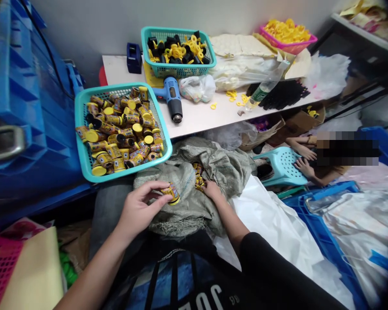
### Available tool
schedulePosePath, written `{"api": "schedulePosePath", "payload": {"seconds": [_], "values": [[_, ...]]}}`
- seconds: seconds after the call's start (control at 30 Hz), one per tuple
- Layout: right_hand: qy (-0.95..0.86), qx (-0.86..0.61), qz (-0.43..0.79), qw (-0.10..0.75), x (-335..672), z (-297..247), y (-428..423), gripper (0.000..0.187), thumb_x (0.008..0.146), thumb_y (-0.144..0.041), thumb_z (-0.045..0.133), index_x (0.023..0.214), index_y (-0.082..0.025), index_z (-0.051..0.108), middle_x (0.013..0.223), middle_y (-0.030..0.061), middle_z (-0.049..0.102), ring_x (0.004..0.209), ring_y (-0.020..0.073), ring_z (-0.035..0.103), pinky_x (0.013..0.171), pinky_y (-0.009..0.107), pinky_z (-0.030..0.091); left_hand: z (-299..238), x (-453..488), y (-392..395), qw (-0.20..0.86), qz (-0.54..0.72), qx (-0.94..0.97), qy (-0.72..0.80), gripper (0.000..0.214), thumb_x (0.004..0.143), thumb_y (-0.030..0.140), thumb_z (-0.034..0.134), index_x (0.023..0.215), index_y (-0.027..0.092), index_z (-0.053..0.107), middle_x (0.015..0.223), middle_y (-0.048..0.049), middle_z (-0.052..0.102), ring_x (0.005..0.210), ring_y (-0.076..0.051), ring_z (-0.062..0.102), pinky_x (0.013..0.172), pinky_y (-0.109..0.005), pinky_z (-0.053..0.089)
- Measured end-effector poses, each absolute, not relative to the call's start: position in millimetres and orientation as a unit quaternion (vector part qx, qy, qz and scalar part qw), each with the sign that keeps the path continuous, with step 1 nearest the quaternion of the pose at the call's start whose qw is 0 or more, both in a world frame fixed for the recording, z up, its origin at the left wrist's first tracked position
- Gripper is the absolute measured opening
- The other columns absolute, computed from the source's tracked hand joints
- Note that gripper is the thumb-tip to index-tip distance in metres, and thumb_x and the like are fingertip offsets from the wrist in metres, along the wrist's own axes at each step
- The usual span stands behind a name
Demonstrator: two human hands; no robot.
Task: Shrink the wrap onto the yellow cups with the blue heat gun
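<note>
Over grey sack: L hand w/ can, R hand at opening

Reaches in from the lower left on a bare left forearm, wrist nearly straight. Holds the bare left hand back-up toward the camera, thumb and fingertips pinched on a small yellow-capped cylindrical bottle. Stretches the right arm forward from the lower right, black sleeve down to about the elbow, forearm bare. Rests the bare right hand palm-down a little further ahead, fingers curled under and partly hidden, grip unreadable. Has the two hands near each other, not touching.
</note>
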State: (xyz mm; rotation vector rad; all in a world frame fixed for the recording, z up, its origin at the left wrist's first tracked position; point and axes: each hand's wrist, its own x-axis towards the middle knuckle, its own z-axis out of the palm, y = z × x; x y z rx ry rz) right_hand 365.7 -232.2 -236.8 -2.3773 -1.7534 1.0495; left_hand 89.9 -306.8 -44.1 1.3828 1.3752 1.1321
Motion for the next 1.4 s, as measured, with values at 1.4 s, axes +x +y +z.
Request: {"api": "schedulePosePath", "payload": {"seconds": [1.4], "values": [[-0.521, -0.773, 0.362, 0.022, 362, -226, -260, 0.047, 0.094, -0.044, 0.049, 0.122, -0.006, 0.052, 0.117, 0.0107, 0.051, 0.116, 0.0106, 0.049, 0.105, 0.032, 0.048, -23, 69, -305, 0.284, 0.457, 0.620, 0.572, 0.031, 0.086, 0.034, 0.062, 0.113, 0.020, 0.063, 0.108, -0.0068, 0.072, 0.088, -0.018, 0.071, 0.080, -0.029, 0.057]]}}
